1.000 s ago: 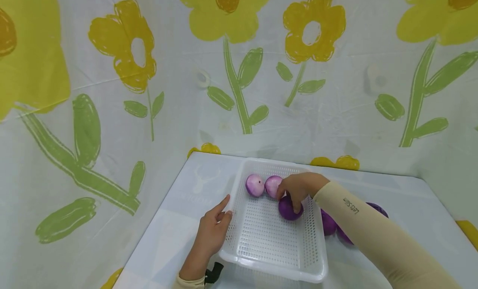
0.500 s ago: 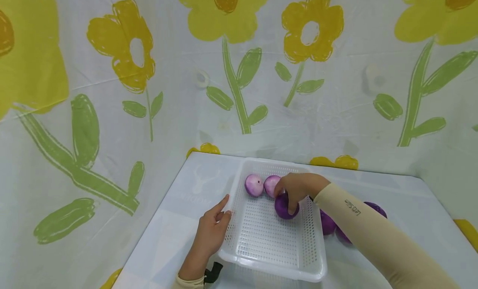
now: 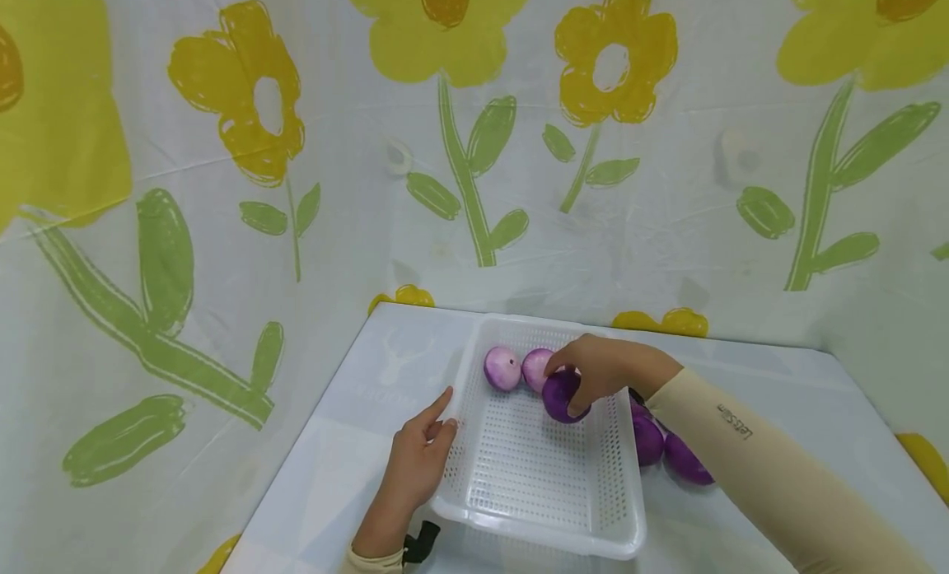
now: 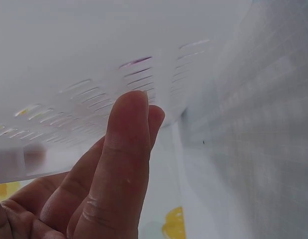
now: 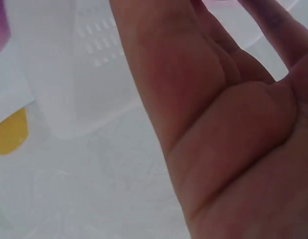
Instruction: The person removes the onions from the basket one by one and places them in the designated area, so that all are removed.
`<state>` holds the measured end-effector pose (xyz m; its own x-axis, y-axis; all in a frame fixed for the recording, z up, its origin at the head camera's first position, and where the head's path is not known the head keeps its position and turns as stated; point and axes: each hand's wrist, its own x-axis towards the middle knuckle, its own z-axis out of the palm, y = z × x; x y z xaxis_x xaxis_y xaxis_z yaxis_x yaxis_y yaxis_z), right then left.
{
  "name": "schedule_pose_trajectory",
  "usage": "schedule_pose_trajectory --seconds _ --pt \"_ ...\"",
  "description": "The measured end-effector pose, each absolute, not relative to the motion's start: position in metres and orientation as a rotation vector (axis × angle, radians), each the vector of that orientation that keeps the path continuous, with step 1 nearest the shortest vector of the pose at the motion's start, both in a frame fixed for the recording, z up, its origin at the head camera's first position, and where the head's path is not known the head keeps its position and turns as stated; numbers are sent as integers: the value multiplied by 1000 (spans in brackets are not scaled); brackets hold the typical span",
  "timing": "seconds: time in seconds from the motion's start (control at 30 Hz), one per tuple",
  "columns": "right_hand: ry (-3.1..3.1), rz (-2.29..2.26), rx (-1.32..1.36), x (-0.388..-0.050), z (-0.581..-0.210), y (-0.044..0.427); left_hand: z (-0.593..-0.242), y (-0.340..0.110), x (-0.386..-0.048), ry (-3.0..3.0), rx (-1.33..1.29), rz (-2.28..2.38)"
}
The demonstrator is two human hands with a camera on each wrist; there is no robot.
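A white perforated plastic basket (image 3: 544,545) stands on the table in the head view. Inside it, two pale purple red onions, one (image 3: 502,368) on the left and another (image 3: 537,368) beside it, sit toward the back. My right hand (image 3: 611,366) reaches over the basket's right side and holds a dark red onion (image 3: 561,397), thumb in front and fingers behind. In the right wrist view that hand's palm (image 5: 233,129) fills much of the picture, and the grip is hidden. Against the basket's left wall rests my left hand (image 3: 417,463), index finger extended along the outside.
Right of the basket, more dark red onions (image 3: 685,460) lie on the white table (image 3: 786,409), partly covered by my right forearm. A flower-printed curtain (image 3: 356,228) hangs behind and to the left of the table.
My right hand and the dark onion have shifted slightly toward the back of the basket, closer to the middle onion. The right wrist has turned outward. My left hand stays on the basket.
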<state>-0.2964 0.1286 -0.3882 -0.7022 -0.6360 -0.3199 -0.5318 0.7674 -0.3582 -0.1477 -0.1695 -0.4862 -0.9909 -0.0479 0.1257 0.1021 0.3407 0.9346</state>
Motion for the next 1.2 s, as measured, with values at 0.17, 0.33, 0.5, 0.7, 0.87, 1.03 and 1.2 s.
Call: schedule_pose_trajectory --seconds 0.17,0.33,0.5,0.7,0.87,1.03,1.2 --pt "2577 -408 -951 -286 -386 141 -487 -170 -148 -2466 -55 -1734" --pt "2595 -517 -1019 -272 -382 154 -487 -171 -148 -2466 -53 -1730" --pt "2571 -686 -1004 -257 -380 166 -486 -171 -148 -2466 -44 -1743" --pt "2581 -856 -1019 -245 -379 183 -487 -171 -147 -2463 -37 -1748" --pt "2605 -957 -990 -231 -379 197 -487 -171 -148 -2462 -33 -1748" --pt "2643 -1038 -930 -217 -383 213 -487 -170 -148 -2465 -38 -1739" --pt "2697 -1078 -880 -204 -384 229 -488 -170 -148 -2464 -33 -1737"
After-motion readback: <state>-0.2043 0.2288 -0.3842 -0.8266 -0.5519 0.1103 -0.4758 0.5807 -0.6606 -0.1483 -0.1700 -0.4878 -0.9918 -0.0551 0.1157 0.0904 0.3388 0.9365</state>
